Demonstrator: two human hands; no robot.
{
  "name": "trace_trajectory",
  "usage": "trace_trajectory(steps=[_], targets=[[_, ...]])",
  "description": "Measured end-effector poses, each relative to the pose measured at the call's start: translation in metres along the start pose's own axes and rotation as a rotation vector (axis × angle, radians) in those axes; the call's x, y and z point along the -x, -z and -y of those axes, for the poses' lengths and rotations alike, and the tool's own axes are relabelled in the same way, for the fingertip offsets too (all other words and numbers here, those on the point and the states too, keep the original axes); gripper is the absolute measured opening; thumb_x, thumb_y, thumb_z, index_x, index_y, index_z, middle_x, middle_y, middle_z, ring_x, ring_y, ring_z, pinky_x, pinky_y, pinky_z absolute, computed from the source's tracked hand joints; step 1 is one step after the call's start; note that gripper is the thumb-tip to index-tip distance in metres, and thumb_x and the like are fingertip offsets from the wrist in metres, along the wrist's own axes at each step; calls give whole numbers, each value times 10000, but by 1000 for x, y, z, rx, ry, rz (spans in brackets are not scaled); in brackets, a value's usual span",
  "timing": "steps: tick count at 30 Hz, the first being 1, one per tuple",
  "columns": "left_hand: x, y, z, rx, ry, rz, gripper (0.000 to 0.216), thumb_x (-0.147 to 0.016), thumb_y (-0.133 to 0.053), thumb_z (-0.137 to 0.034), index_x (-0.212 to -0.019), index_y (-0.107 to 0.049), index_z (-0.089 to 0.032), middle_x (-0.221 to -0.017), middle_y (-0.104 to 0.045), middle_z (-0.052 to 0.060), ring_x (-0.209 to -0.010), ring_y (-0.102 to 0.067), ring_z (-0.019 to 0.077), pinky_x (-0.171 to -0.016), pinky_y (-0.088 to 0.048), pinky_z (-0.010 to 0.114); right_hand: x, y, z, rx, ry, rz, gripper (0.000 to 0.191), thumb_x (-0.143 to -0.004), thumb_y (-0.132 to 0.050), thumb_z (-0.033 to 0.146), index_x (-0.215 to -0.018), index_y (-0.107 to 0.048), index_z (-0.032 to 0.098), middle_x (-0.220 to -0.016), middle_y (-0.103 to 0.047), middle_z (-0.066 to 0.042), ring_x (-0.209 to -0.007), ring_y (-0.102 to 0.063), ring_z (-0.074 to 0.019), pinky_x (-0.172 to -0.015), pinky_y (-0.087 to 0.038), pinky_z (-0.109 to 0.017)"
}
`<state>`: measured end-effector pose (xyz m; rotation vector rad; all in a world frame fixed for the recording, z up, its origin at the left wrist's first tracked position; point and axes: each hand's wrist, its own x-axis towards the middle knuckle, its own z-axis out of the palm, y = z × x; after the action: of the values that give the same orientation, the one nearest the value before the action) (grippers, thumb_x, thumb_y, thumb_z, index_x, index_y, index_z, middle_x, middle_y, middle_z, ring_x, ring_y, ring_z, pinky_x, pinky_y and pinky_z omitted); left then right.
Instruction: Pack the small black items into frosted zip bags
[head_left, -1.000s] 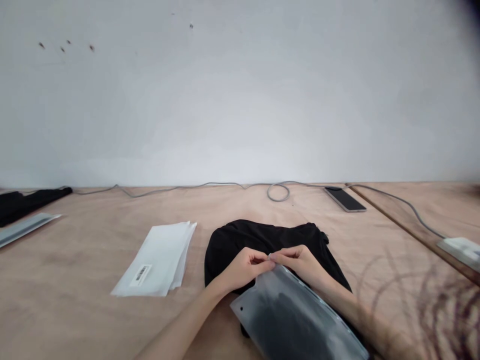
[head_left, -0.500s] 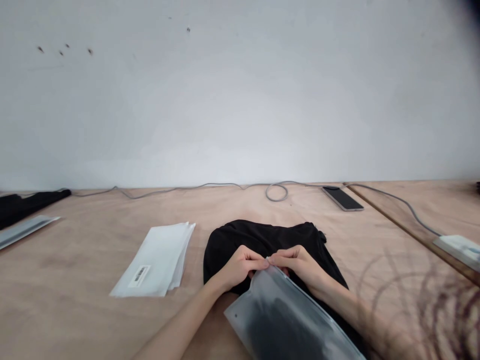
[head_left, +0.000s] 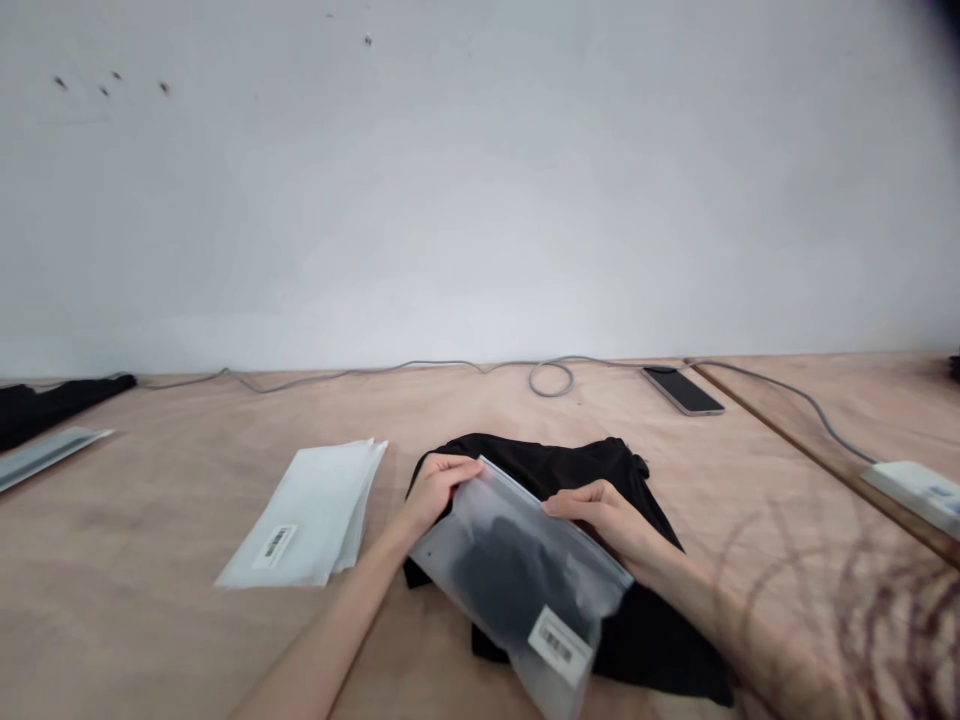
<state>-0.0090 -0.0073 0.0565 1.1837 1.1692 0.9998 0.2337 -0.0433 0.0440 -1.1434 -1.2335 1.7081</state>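
A narrow lane of bare tabletop point(head_left: 394, 482) separates the pale stack of bags point(head_left: 315, 500) from the black cloth point(head_left: 570, 465); the left forearm point(head_left: 345, 620) crosses its near end. Beyond the cloth, open surface reaches the looped cable point(head_left: 551, 395) and phone point(head_left: 684, 390). A white block point(head_left: 919, 492) obstructs far right.

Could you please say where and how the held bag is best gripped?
I'd take the bag by its long upper edge, left hand from the left at the corner, right hand from the right, farther along: that edge runs straight and looks stiffer than the creased part around the label.
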Motion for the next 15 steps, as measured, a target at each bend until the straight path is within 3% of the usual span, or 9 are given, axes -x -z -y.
trace_trajectory(steps=[3,8,15], targets=[[-6,22,-6,32,-18,-93,256,-644,-816,-407,-656,-770,-155,-563,-672,11,-491,-516,120,-468,-337,238,-1,3,0,-20,6,6,288,-703,-806,405,-537,-722,185,-533,-590,21,-514,-452,-114,-539,-297,-293],[-7,48,-20,83,-47,-200,257,-607,-835,-382,-547,-703,-171,-513,-644,-9,-465,-503,114,-453,-373,237,-4,7,2,-10,76,-11,332,-717,-796,342,-458,-655,190,-493,-510,39,-526,-392,-101,-549,-280,-301],[-12,53,-14,104,-65,-209,286,-616,-839,-401,-566,-685,-166,-531,-655,-6,-475,-525,119,-464,-394,238,-11,14,-4,-65,72,-45,266,-720,-804,384,-584,-704,178,-500,-479,52,-506,-392,-99,-539,-300,-299]])
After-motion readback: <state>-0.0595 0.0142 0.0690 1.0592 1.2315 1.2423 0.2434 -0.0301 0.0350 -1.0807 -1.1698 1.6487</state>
